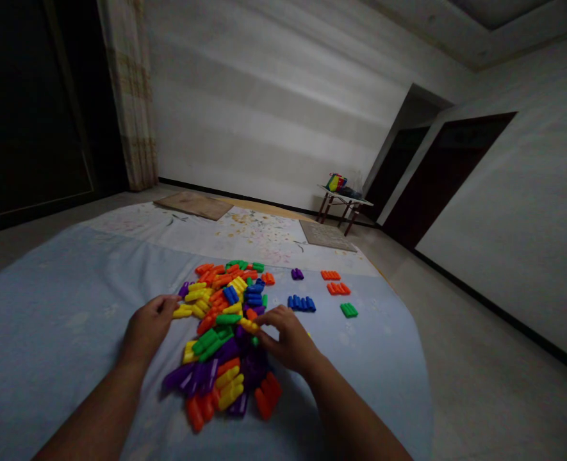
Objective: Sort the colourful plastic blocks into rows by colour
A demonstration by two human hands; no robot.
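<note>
A heap of coloured plastic building pieces (216,339), shaped like short joined tubes, lies on the cloth in orange, yellow, green, blue and purple. At the heap's left edge, my left hand (149,325) has its fingers curled in, with the fingertips on the end of a yellow plastic piece (182,312). My right hand (289,338) reaches over the heap from the right and pinches another yellow plastic piece (249,325) between thumb and fingers. A green piece (228,318) lies just left of that one. The palms of both hands are hidden.
Right of the heap lie separate groups: purple pieces (297,274), a blue row (301,303), orange pieces (338,289) and green pieces (349,310). A brown board (194,205) and a grey board (328,235) rest at the table's far side. A small table (345,197) stands beyond.
</note>
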